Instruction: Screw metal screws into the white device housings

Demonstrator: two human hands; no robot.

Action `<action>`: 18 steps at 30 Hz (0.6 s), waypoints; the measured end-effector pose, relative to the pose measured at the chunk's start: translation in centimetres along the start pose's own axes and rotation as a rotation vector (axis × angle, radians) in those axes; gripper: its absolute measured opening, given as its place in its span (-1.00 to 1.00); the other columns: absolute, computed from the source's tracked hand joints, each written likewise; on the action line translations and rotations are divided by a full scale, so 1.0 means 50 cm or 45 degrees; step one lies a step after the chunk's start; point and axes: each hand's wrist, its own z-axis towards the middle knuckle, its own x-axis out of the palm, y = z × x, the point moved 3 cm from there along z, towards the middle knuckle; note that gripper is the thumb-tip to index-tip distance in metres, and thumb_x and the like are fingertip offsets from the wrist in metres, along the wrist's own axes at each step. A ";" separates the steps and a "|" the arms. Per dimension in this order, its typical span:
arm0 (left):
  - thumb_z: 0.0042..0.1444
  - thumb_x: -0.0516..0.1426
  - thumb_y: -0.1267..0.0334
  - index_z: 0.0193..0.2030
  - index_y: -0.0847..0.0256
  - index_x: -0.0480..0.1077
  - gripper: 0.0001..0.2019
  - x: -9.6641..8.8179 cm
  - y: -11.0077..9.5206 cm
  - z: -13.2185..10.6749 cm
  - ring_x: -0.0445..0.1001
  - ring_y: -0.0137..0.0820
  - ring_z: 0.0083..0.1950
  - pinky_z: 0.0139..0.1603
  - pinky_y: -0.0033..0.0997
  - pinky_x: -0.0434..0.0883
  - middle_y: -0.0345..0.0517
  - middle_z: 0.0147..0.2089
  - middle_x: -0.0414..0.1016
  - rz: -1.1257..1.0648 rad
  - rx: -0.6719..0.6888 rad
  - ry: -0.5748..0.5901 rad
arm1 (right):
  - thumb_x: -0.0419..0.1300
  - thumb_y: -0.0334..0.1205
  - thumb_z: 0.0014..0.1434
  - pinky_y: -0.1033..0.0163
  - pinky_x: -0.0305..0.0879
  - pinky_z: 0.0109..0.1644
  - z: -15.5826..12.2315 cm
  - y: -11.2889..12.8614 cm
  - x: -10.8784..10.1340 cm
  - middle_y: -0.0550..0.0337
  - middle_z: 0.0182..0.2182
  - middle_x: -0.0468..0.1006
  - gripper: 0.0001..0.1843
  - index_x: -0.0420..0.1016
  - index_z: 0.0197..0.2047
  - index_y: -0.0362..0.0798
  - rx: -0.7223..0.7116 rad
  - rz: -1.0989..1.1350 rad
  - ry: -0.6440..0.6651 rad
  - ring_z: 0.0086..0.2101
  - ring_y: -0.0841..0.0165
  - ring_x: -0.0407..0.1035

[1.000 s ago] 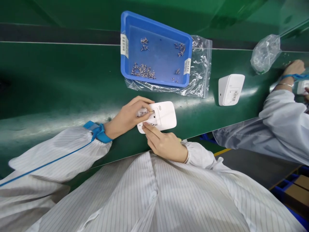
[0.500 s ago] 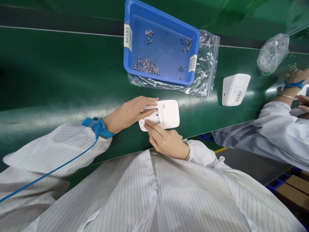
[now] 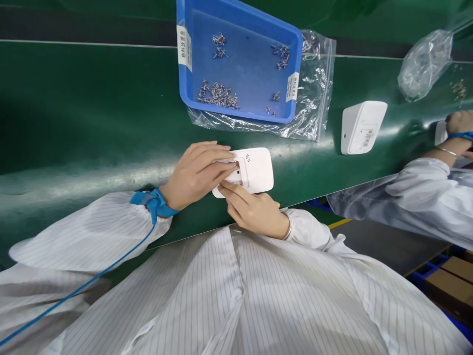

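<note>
A white plastic device (image 3: 261, 172) with rounded corners lies on the bench, its perforated speaker patch and recessed compartment facing up. My left hand (image 3: 199, 172), wearing a blue wrist strap (image 3: 158, 202), is closed over the device's left end, its fingertips at the recess. From the near side my right hand (image 3: 258, 212) grips the lower left edge, its fingers pressed together with the tips by the recess. Both hands cover part of the compartment, so whatever small part may be under the fingertips is hidden.
Beyond the device, a blue tray (image 3: 244, 59) holding small metal pieces (image 3: 219, 94) rests on a clear zip bag (image 3: 314, 98). To the right are a second white device (image 3: 364, 128), a clear plastic bag (image 3: 424, 64) and a co-worker's hand (image 3: 460, 123). The bench edge runs close to me.
My left fingers have shifted and bunched closer over the recess. My right hand stays nearly in place. The tray appears higher and farther left as the view shifts; the co-worker's hands have moved.
</note>
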 end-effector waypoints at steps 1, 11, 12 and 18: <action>0.26 0.15 0.26 -0.13 -0.02 0.46 -0.90 0.002 0.001 -0.001 0.46 -0.25 0.18 0.26 -0.02 0.37 -0.20 0.03 0.55 -0.005 -0.036 -0.012 | -0.20 -0.27 0.39 0.31 0.29 -0.46 0.000 0.000 0.001 0.09 0.31 0.26 -0.48 0.20 0.34 -0.13 0.000 0.016 0.017 0.02 0.39 0.41; 0.27 0.13 0.20 -0.17 0.07 0.45 -0.91 0.008 0.001 0.011 0.42 -0.21 0.16 0.18 -0.06 0.42 -0.11 0.02 0.45 -0.171 -0.245 0.010 | -0.16 -0.27 0.38 0.33 0.35 -0.40 -0.001 0.000 0.006 0.01 0.33 0.23 -0.46 0.12 0.37 -0.16 -0.015 0.053 0.053 0.09 0.34 0.36; 0.27 0.13 0.17 -0.18 0.08 0.45 -0.90 0.006 0.003 0.015 0.43 -0.22 0.12 0.15 -0.10 0.44 -0.10 0.00 0.45 -0.195 -0.275 0.006 | -0.17 -0.28 0.38 0.34 0.35 -0.40 0.000 0.000 0.005 0.02 0.33 0.23 -0.47 0.14 0.37 -0.17 -0.019 0.050 0.053 0.10 0.34 0.35; 0.26 0.13 0.12 -0.17 0.09 0.44 -0.86 -0.001 0.019 0.029 0.44 -0.28 0.04 0.09 -0.22 0.46 -0.10 -0.02 0.43 -0.257 -0.233 0.111 | -0.19 -0.28 0.38 0.31 0.35 -0.44 0.001 0.000 0.005 0.07 0.33 0.22 -0.47 0.15 0.36 -0.18 -0.021 0.040 0.044 0.04 0.37 0.40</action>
